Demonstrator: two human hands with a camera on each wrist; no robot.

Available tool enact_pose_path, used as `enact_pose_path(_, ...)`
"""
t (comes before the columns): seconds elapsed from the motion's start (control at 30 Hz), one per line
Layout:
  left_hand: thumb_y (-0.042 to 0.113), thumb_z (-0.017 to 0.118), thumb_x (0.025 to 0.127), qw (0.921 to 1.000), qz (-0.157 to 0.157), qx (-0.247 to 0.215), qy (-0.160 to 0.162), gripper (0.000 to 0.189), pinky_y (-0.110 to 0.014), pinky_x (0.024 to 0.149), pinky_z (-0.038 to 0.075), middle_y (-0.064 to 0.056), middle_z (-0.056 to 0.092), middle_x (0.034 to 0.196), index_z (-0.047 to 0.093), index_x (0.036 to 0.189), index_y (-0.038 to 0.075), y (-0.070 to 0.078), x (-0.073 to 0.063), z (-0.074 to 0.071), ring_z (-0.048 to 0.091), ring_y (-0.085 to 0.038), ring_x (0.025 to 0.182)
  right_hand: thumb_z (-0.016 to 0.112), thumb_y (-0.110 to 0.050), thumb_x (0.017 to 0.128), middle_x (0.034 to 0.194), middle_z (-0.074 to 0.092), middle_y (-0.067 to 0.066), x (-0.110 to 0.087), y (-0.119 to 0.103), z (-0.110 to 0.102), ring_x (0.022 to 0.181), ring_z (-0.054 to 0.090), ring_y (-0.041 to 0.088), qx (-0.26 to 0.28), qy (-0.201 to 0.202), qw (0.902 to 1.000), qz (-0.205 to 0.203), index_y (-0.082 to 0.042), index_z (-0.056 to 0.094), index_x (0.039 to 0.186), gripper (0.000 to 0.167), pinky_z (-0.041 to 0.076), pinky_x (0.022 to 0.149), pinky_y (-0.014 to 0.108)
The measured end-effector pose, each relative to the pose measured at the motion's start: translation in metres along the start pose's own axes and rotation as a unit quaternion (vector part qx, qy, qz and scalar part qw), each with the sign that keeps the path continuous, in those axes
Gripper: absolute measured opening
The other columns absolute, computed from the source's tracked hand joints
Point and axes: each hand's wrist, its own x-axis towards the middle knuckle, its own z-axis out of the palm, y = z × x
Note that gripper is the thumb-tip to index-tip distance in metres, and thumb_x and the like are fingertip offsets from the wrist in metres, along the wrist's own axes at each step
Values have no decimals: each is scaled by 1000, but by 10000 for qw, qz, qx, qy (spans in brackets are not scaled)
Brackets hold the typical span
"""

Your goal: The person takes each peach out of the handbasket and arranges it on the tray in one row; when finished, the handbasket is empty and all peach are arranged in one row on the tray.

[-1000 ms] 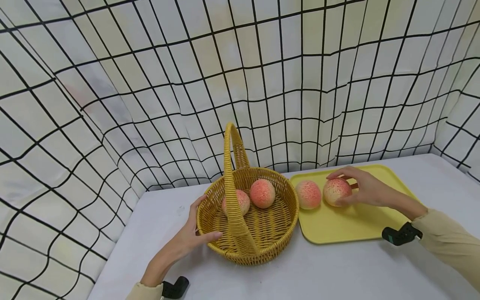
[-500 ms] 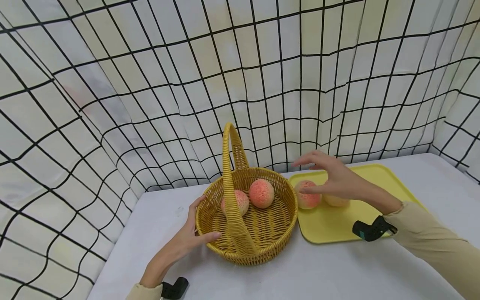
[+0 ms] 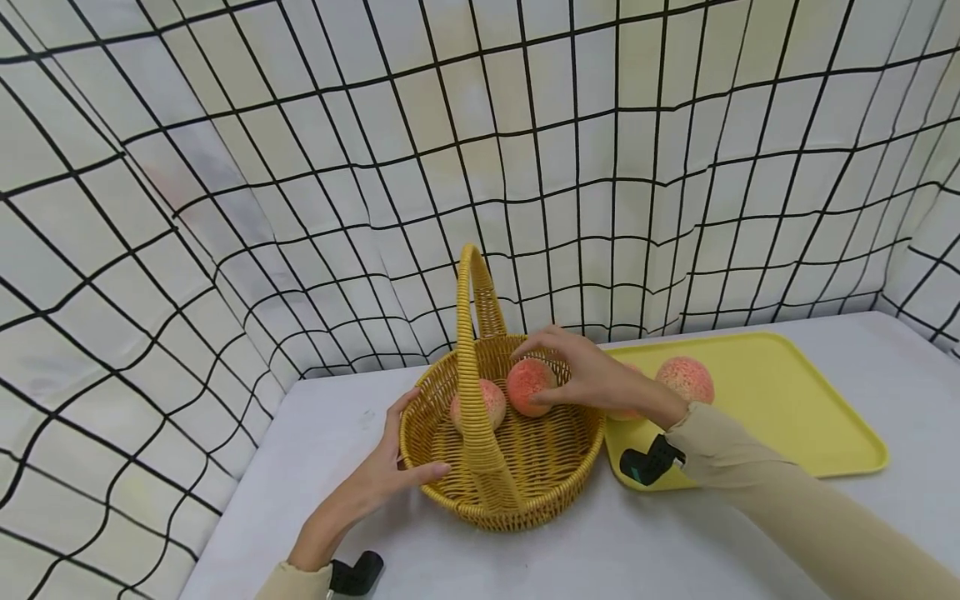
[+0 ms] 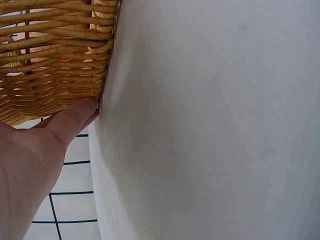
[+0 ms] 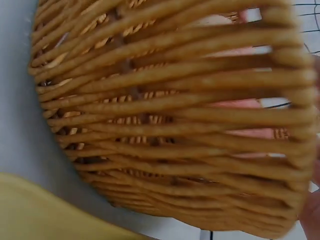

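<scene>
A round wicker basket (image 3: 558, 490) with a tall handle stands on the table and holds two speckled pink-and-cream peaches. My left hand (image 3: 384, 473) holds its left side, thumb over the rim and fingers along the outer wall; the left wrist view shows fingertips low against the wicker. Reaching over the right rim, my right hand (image 3: 592, 373) has its thumb and fingers around the right-hand peach (image 3: 529, 387). The other peach (image 3: 492, 403) sits behind the handle. In the right wrist view the basket wall (image 5: 190, 120) hides most of that hand.
To the basket's right lies a yellow tray (image 3: 787, 408) bearing two more peaches. One tray peach (image 3: 686, 379) shows beyond my wrist; my right hand mostly covers the other. A white cloth wall with black grid lines (image 3: 600, 208) rises behind the table (image 3: 600, 550).
My right hand has left the tray peach, passed leftward over the other tray peach and come to the right-hand peach in the basket. My left hand stays on the basket.
</scene>
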Motion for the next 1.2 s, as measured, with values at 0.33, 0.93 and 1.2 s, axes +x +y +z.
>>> enact_pose_path(0.33, 31, 82, 89, 10000, -8, -44, -47, 112, -55, 115, 35, -24, 19, 167, 0, 166, 25, 2, 1, 1, 39, -42, 146, 86, -7, 85, 131, 58, 14, 11, 6, 18, 121, 57, 32, -610, -269, 9974, 273, -3, 68, 129, 48, 50, 101, 50)
enact_pose_path(0.93, 32, 82, 88, 10000, 39, -7, 27, 113, -62, 118, 28, -28, 18, 167, 0, 165, 24, 3, -2, -1, 31, -48, 150, 89, -16, 83, 122, 56, 4, -3, -10, 20, 113, 56, 21, -792, -1333, 9878, 144, -10, 70, 128, 49, 50, 98, 39)
enact_pose_path(1.2, 31, 82, 88, 10000, 36, -85, 5, 113, -63, 119, 27, -27, 16, 167, 0, 165, 24, 1, 0, 2, 29, -48, 151, 91, -15, 80, 121, 56, 4, -8, -13, 23, 114, 57, 21, -859, -1517, 9846, 164, -12, 70, 125, 50, 52, 94, 35)
